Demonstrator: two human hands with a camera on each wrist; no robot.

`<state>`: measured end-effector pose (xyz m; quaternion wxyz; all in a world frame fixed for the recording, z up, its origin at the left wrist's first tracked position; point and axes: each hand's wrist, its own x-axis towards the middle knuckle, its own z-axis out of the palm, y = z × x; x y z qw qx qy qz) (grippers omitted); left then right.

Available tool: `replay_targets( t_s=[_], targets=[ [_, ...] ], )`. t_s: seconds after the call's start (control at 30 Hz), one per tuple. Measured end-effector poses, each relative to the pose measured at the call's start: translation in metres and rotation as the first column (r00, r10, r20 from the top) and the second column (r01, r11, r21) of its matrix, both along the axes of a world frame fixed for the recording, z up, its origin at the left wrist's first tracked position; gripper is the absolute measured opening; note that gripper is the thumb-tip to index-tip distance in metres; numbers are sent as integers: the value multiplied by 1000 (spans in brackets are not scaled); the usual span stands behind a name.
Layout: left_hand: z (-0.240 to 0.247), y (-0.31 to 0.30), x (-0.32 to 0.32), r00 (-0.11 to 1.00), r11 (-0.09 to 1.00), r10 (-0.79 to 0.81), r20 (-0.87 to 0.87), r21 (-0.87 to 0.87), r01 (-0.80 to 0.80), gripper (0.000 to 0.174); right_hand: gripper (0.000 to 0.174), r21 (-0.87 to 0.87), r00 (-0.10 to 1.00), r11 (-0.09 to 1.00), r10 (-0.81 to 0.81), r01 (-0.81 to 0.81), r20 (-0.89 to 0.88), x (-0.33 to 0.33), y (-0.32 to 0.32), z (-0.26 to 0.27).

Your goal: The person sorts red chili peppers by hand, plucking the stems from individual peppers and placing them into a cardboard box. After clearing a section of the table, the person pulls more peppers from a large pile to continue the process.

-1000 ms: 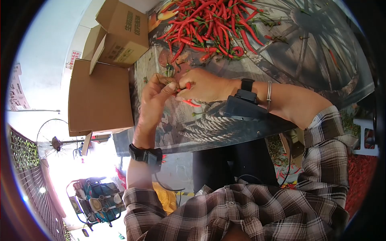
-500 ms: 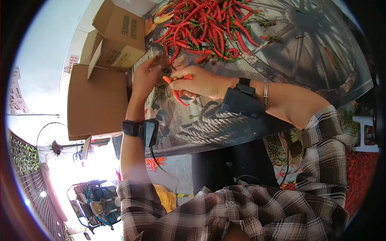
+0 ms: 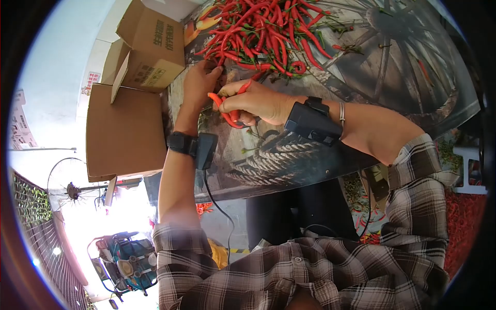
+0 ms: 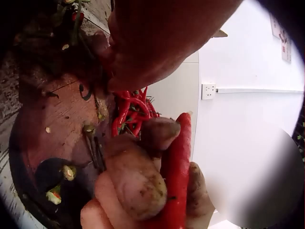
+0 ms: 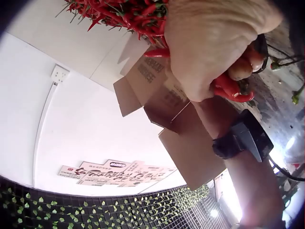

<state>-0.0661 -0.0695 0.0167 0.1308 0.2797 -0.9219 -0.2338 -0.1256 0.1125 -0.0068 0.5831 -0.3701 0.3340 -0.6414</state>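
Several red chilies [image 3: 235, 114] are gripped in the right hand [image 3: 263, 102], their ends jutting past its thumb and fingers. That hand appears low in the left wrist view, a red chili [image 4: 177, 167] upright between its fingers. At the near left edge of the chili pile [image 3: 268, 33] is the left hand [image 3: 200, 85], its fingertips bent down by a red chili; whether they pinch it is unclear. The left hand [image 4: 157, 43] fills the top of the left wrist view, fingertips in shadow. Green stems [image 4: 90, 138] lie on the table below it.
Open cardboard boxes [image 3: 124, 132] stand along the left of the printed table [image 3: 299, 160]. Loose stems [image 3: 351, 49] lie right of the pile. A white stool [image 3: 470, 170] stands beyond the right edge, with more red chilies [image 3: 465, 222] below it.
The hands were together at first; the left hand has since moved away, up to the pile's edge. The right hand has stayed nearly in place, with more of its chilies showing.
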Motion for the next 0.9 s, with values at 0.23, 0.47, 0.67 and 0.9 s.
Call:
replay_targets(
  t_s=[0.23, 0.47, 0.67, 0.9],
  targets=[
    [0, 4, 18, 996, 994, -78, 31, -76, 80, 28, 14, 26, 996, 1000, -2, -1, 91, -3, 0, 1],
    [5, 38, 74, 975, 995, 79, -207, 79, -64, 23, 13, 31, 979, 997, -72, 68, 189, -1, -6, -4],
    [13, 77, 96, 912, 985, 101, -397, 170, -35, 15, 12, -13, 989, 998, -60, 63, 136, -1, -7, -6],
    [15, 104, 92, 936, 995, 35, -350, 103, 1, 17, 15, -6, 999, 999, -32, 32, 41, -2, -6, -5]
  ],
)
